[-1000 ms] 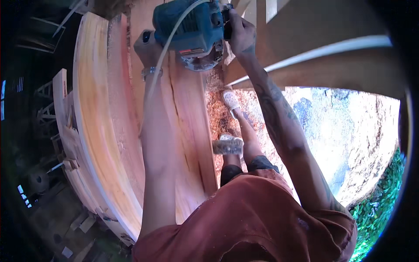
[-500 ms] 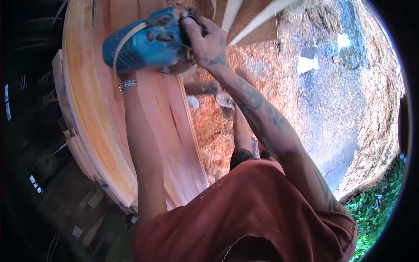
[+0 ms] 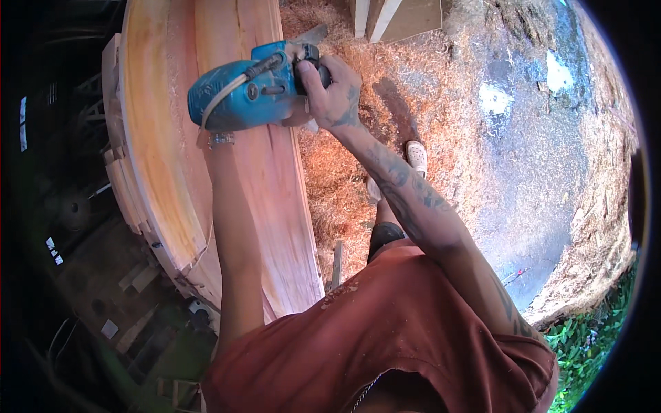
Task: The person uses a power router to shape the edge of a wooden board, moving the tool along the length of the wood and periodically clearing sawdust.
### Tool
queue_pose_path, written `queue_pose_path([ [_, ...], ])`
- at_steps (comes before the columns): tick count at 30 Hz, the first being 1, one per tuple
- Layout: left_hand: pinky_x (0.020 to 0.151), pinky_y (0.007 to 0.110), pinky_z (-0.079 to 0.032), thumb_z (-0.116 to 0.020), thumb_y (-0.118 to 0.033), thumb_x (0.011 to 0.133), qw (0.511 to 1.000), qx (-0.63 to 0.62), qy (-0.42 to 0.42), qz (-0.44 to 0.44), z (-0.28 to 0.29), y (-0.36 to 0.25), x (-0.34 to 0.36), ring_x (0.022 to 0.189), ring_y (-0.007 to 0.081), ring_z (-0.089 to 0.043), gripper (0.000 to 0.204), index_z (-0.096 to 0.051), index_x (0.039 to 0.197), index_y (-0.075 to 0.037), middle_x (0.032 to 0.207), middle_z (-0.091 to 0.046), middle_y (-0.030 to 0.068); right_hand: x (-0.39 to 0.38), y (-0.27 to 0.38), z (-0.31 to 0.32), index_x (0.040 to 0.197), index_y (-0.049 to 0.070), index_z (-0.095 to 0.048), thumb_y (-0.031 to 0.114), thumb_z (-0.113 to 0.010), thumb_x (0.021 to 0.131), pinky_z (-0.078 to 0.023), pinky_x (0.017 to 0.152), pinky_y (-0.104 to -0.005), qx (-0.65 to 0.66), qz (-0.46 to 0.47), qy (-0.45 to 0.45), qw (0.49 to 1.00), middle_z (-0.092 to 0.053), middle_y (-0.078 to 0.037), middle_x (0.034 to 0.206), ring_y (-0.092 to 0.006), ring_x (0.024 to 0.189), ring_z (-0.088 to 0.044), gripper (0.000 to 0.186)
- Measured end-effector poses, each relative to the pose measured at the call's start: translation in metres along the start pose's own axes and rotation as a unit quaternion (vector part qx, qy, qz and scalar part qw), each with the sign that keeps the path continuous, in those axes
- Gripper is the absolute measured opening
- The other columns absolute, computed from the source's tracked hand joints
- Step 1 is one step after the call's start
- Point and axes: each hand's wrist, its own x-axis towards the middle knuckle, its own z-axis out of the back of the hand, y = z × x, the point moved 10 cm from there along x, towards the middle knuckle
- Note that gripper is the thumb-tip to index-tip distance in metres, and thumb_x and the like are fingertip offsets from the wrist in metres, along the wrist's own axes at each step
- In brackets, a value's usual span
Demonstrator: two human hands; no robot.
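Observation:
A teal electric planer with a pale cord looped over its body lies across the wide reddish board. My right hand is closed around the black knob at the planer's right end, thumb on top. My left forearm reaches up along the board to the planer's near side. A metal band circles that wrist. The planer's body hides my left hand and its fingers.
More planks are stacked along the left edge of the board. Wood shavings cover the ground to the right, around my light shoe. Upright timber pieces stand at the far side. Green plants grow at lower right.
The planer and both my hands sit a little lower and farther right in the view, which has itself shifted. My feet have moved, and one light shoe now shows farther right.

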Motion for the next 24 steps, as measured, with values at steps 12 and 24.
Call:
queue_pose_path([
  [12,0.057,0.034,-0.045,-0.072,-0.029,0.084,0.999,-0.041,0.005,-0.028,0.062,-0.023,-0.130,0.064,0.0123,-0.057,0.031,-0.067,0.077,0.001,0.065,-0.065,0.0034,-0.155,0.013,0.032,0.082,-0.001,-0.065,0.035,-0.069,0.093,-0.047,0.064,-0.0429,-0.008,-0.003,-0.060,0.998,-0.059,-0.020,0.071,-0.0348,0.066,-0.060,0.038],
  [24,0.057,0.035,-0.045,-0.072,-0.029,0.083,0.995,-0.074,-0.065,0.008,0.140,-0.017,-0.316,0.064,0.0133,-0.057,0.031,-0.067,0.077,0.001,0.065,-0.065,0.0042,-0.341,0.016,0.061,0.083,-0.003,-0.062,0.037,-0.061,0.098,-0.046,0.064,-0.0400,-0.012,-0.004,-0.067,0.998,-0.058,-0.018,0.069,-0.0280,0.064,-0.057,0.043],
])
